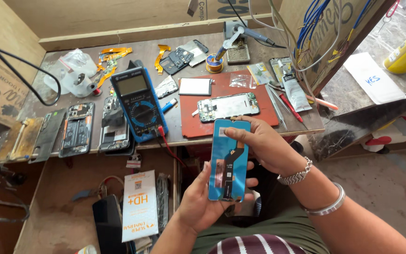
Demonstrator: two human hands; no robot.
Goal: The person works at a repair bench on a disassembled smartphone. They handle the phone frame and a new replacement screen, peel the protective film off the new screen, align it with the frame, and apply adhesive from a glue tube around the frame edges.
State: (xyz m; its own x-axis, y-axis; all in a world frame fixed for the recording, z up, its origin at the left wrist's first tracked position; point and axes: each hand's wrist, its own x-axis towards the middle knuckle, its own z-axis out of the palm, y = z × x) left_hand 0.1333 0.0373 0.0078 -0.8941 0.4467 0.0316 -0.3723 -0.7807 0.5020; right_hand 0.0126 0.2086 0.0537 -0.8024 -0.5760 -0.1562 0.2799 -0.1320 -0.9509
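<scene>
Both hands clamp the blue phone screen [229, 160], left hand [203, 197] cupping underneath, right hand [259, 143] pinching the top edge; best kept off the flex cable [226, 170].

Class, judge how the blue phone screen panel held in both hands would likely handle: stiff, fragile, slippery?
The screen panel looks thin and flat, so probably light and stiff but easily cracked. Its glossy blue film suggests a slippery surface. The left hand and right hand both support it.

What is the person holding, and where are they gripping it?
A blue phone screen panel: left hand cups its lower end, right hand pinches its top edge.
</scene>
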